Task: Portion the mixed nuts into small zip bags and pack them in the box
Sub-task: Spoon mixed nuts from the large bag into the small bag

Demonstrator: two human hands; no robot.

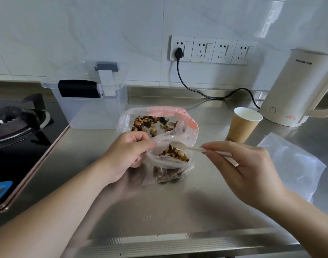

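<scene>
On the brushed stainless-steel desk (178, 211) we hold a small clear plastic zip bag (168, 164) upright, its mouth pulled open. Our left hand (126, 155) pinches the bag's left rim between thumb and fingers, closed on the plastic. Our right hand (250, 164) grips the handle of a white plastic spoon (189, 147) between thumb and fingertips, with the remaining fingers loosely curled; the spoon's bowl sits at the bag's open mouth, just above the heap inside. The brown mixed nuts (175, 153) fill the small bag nearly to the rim, and more show through its lower wall.

Just behind the small bag, touching it, lies a larger clear plastic bag with a pink zip strip (170, 112), open and holding a thin scatter of the same nuts across its bottom. Behind and to the left of that stands a clear rectangular plastic storage box (92, 108) with its lid tilted open against the white tiled wall; we cannot tell what is inside it. To the right stand a brown paper cup (243, 125) and, further back, a cream electric kettle (299, 90), its black cord running to the wall sockets (207, 50). Flat clear plastic bags (293, 164) lie on the desk near our right hand. A black gas hob (19, 131) occupies the left side.
</scene>
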